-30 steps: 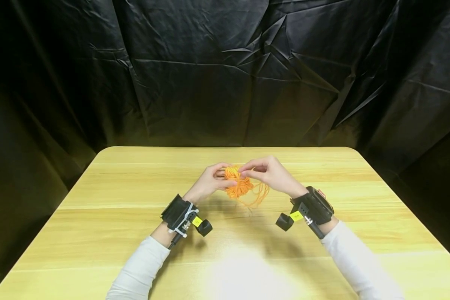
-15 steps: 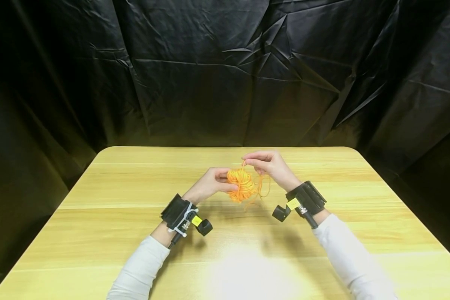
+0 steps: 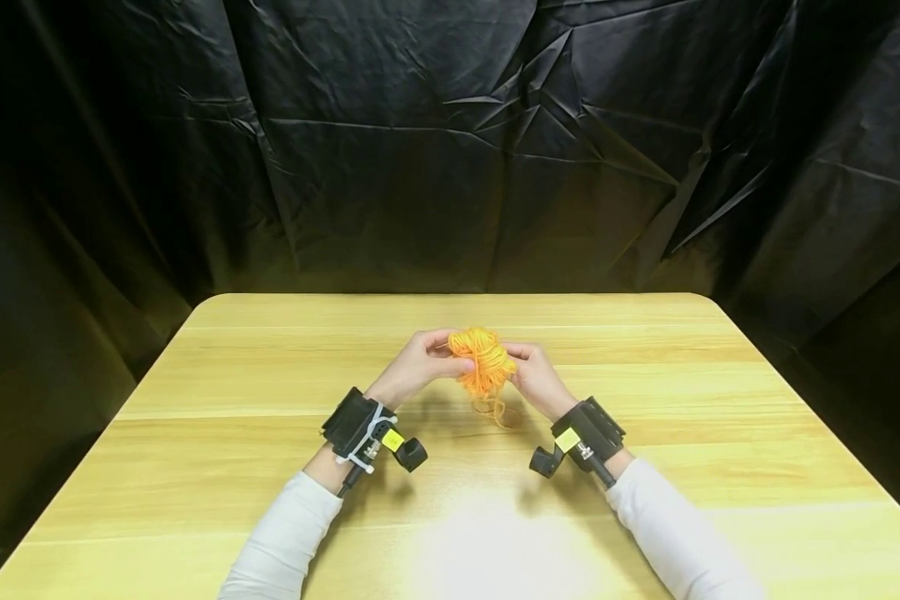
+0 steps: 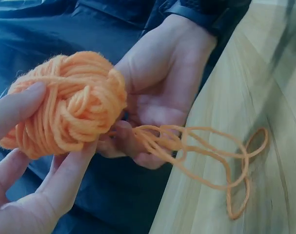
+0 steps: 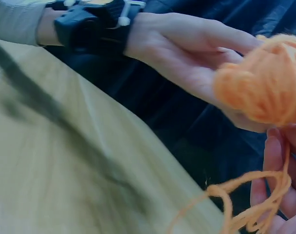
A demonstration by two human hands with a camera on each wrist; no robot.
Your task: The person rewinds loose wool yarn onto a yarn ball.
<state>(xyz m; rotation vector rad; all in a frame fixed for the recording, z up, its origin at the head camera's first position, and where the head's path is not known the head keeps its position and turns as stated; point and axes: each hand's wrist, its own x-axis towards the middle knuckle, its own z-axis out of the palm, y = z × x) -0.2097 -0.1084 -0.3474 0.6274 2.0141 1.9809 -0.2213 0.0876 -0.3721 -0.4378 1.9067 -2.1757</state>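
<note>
An orange ball of yarn [image 3: 486, 360] is held up over the table between both hands. My left hand [image 3: 412, 368] grips its left side, the thumb lying across the windings. In the left wrist view, more fingers of the left hand [image 4: 65, 190] support the ball from below. My right hand [image 3: 542, 385] is at the ball's right side, partly behind it. Its curled fingers pinch loose strands [image 4: 162, 139] just under the ball. These strands hang in several loops towards the tabletop. In the right wrist view, a strand [image 5: 286, 161] runs between the right fingertips.
The light wooden table [image 3: 232, 500] has a bright glare patch near its front edge. Black sheeting [image 3: 390, 208] hangs behind and at both sides. Each wrist carries a black strap with a small camera [image 3: 546, 461] standing off it.
The right hand, pinching a strand, rose above the ball, then came down to its right side and partly behind it. The left hand stayed in place, tilting the ball slightly.
</note>
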